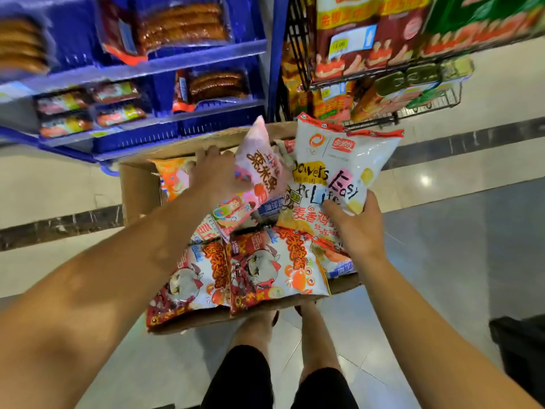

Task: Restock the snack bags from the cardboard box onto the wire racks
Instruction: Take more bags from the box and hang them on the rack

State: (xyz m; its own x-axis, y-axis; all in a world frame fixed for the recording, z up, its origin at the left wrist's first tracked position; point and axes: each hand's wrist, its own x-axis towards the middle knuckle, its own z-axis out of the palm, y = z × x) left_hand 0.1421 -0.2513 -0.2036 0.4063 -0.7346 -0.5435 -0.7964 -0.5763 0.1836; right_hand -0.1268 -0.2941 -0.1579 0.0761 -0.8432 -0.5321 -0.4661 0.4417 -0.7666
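A white snack bag (342, 163) is held up by the right hand (358, 228), pinched at its lower edge between thumb and fingers, above the 2 o'clock corner of the cardboard box (138, 190). A pink snack bag (261, 166) is gripped by the left hand (213, 175), fingers curled over its upper left side, near the box's 12 o'clock wall. The two bags are nearly touching at their inner edges. The box is seen crammed with red crab-print bags (265, 270) along its 6 o'clock edge, some overhanging the rim.

The wire rack (413, 110) stands at 1 o'clock, beyond the box, and already looks well filled.

Risks are judged as follows. The white bag, being held only by a low corner, could tip or slip out when it is swung toward the rack. The overhanging red bags could be dragged onto the floor if the pink bag is pulled out sharply. A crowded rack basket could also push stock out when more is forced in.
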